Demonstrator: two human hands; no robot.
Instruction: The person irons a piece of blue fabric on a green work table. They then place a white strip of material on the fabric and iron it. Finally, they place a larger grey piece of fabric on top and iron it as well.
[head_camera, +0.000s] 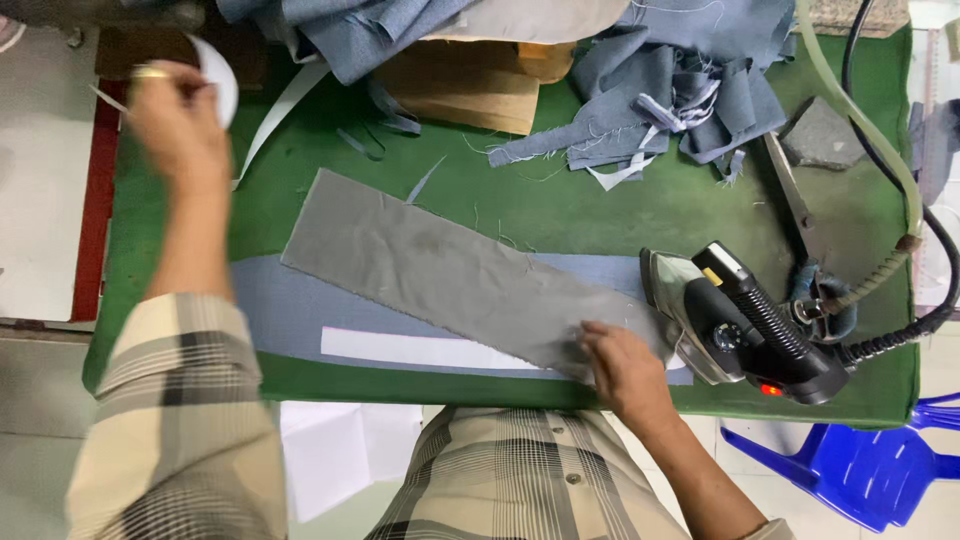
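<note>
A green tabletop (500, 205) fills most of the view, with a pale tiled floor around it and a blue plastic chair (860, 475) off its near right corner. Along the far edge lies a heap of blue-grey fabric scraps (660, 90), beside a brown cardboard piece (470, 85).

The largest flat piece on the tabletop is a long grey fabric strip (450, 270). Its long axis runs on a diagonal, from the far left toward the near right, and its near right end points at the steam iron (730, 325). It lies across a blue fabric panel (285, 315) that carries a white strip (430, 350), both stretched along the near edge.

The iron rests near the near right corner, its pointed sole facing left toward the grey strip's end, a black cord and a pale hose trailing off to the right edge. Just behind it lie large scissors (800, 230), blades pointing to the far edge.

The right hand (620, 365) lies flat on the near right end of the grey strip, fingers spread narrow and pressing the cloth, gripping nothing. The left hand (175, 125) is raised over the far left corner, blurred, pinched closed on a small white curved piece (218, 75).
</note>
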